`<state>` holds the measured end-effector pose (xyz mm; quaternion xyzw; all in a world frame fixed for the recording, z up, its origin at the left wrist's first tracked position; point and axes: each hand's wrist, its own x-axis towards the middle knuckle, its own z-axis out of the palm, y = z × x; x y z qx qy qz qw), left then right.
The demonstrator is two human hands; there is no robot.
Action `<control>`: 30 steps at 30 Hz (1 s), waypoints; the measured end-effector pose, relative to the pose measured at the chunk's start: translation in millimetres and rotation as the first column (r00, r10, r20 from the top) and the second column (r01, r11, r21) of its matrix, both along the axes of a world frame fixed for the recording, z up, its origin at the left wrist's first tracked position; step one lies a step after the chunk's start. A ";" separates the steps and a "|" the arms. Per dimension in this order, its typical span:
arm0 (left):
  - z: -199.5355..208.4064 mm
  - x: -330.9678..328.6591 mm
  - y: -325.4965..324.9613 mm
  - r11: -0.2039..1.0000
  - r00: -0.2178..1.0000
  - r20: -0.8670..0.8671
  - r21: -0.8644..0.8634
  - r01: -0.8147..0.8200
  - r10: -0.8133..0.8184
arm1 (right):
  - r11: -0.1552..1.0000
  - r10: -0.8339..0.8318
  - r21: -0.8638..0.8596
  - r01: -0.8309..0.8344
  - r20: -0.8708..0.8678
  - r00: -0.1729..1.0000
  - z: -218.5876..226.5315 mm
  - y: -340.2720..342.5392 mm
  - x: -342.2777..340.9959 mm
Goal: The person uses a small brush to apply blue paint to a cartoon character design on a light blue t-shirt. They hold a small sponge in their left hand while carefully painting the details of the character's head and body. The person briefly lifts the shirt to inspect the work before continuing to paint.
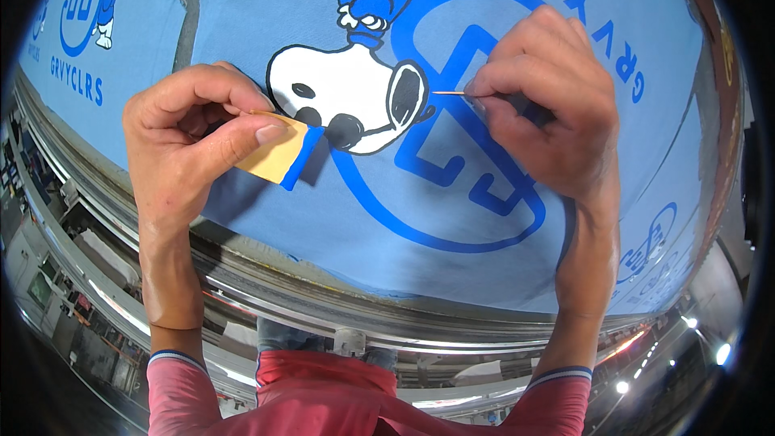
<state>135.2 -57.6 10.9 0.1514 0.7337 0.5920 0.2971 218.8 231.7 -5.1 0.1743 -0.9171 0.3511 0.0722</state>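
Observation:
My left hand point(198, 125) pinches a small tan piece of card point(269, 153) between thumb and fingers. Blue paint coats the card's right edge, which hangs over the print by the dog's black nose. In my right hand point(553, 101) is a thin toothpick point(449, 94), its tip pointing left, near the dog's black ear. Whether the tip touches the cloth, I cannot tell. Beneath both hands lies light blue fabric point(266, 230), printed with a white cartoon dog point(323, 77) and a darker blue ring emblem point(367, 198).
More fabric with a smaller dog print point(106, 8) lies at the far left, past a dark grey gap point(187, 12). Metal rails point(339, 327) run along the table's near edge, close to my body. Lights point(722, 353) shine at the lower right.

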 end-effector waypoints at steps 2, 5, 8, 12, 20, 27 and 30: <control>-0.2 -0.3 -0.1 1.000 1.000 0.000 0.003 0.000 0.000 | 1.000 -0.007 0.003 0.007 0.000 1.000 -0.1 -0.5 0.4; -0.2 -1.1 -0.9 1.000 1.000 -0.006 0.002 0.008 -0.008 | 1.000 -0.020 -0.016 0.020 0.001 1.000 0.1 -1.5 0.4; 0.9 -1.8 -0.6 1.000 1.000 -0.013 -0.001 0.020 -0.020 | 1.000 -0.021 -0.012 0.021 -0.009 1.000 -0.7 -1.3 0.7; 1.2 -0.7 0.8 1.000 1.000 -0.014 -0.004 0.009 -0.009 | 1.000 -0.027 -0.007 0.027 -0.007 1.000 -0.4 -2.1 1.1; 1.6 -0.9 0.4 1.000 1.000 -0.013 -0.012 0.011 -0.011 | 0.999 -0.023 -0.030 0.023 -0.008 1.000 0.0 0.1 0.9; 0.1 -1.5 -0.4 1.000 1.000 -0.010 0.001 0.017 -0.017 | 0.999 -0.026 -0.021 0.026 -0.005 1.000 -3.0 0.7 1.0; 0.3 -2.1 -0.8 1.000 1.000 -0.010 0.003 0.016 -0.016 | 1.000 -0.002 -0.023 0.002 0.019 1.000 1.4 1.3 0.0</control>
